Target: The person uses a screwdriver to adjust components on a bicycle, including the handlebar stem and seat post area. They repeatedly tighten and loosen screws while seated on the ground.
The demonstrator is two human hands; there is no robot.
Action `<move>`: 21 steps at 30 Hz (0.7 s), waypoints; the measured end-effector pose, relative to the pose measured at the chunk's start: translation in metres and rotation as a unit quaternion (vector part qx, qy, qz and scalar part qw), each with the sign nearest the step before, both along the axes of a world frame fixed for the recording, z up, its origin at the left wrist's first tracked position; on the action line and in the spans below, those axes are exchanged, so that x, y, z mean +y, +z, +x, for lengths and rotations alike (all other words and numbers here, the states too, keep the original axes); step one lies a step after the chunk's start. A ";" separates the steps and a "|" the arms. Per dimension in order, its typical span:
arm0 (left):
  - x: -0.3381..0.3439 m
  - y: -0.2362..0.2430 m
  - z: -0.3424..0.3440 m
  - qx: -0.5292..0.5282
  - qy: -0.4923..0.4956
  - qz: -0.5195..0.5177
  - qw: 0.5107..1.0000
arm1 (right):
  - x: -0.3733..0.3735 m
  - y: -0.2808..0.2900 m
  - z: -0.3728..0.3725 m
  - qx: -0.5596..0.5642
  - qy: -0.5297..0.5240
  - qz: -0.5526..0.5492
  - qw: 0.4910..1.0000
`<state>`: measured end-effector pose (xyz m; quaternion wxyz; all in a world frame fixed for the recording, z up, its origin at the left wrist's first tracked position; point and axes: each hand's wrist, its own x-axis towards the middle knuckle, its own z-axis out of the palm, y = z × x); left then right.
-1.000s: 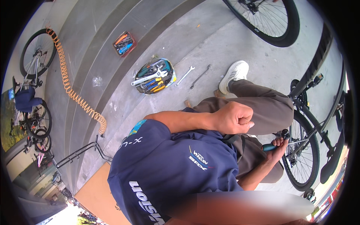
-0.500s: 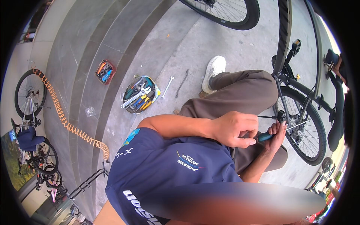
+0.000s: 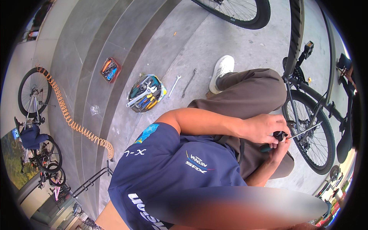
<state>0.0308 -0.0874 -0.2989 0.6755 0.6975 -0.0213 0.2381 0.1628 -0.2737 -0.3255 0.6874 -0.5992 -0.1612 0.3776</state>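
My left hand [image 3: 263, 128] and my right hand [image 3: 279, 148] are both closed around a screwdriver [image 3: 281, 136] with a black and teal handle. Its thin metal shaft points right into the spokes of a black bicycle's wheel [image 3: 311, 135]. I am crouched beside that bicycle [image 3: 297, 82], brown trousers and a white shoe [image 3: 222, 68] below my arms. The screwdriver's tip is too small to make out among the spokes.
On the concrete to the left stand a round bucket of tools [image 3: 145, 94], two loose wrenches [image 3: 174, 85] and a red tray of tools [image 3: 110, 70] on a step. An orange coiled hose [image 3: 73, 119] runs down the steps. Other bicycles [image 3: 34, 92] stand far left; another wheel [image 3: 237, 11] is at the top.
My left hand has come over to join the right on the screwdriver, and both have shifted toward the wheel. The view has swung, so the tools and steps sit lower.
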 end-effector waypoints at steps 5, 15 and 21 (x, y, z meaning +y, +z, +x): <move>0.004 -0.008 -0.001 0.000 0.026 -0.019 0.999 | 0.000 -0.004 0.003 0.016 0.012 -0.020 1.000; -0.003 -0.015 0.003 -0.057 0.102 0.024 0.993 | -0.011 -0.011 0.018 0.006 0.028 -0.030 0.999; -0.006 -0.023 0.005 -0.039 0.113 0.067 0.991 | -0.013 -0.017 0.027 0.011 0.027 -0.096 0.995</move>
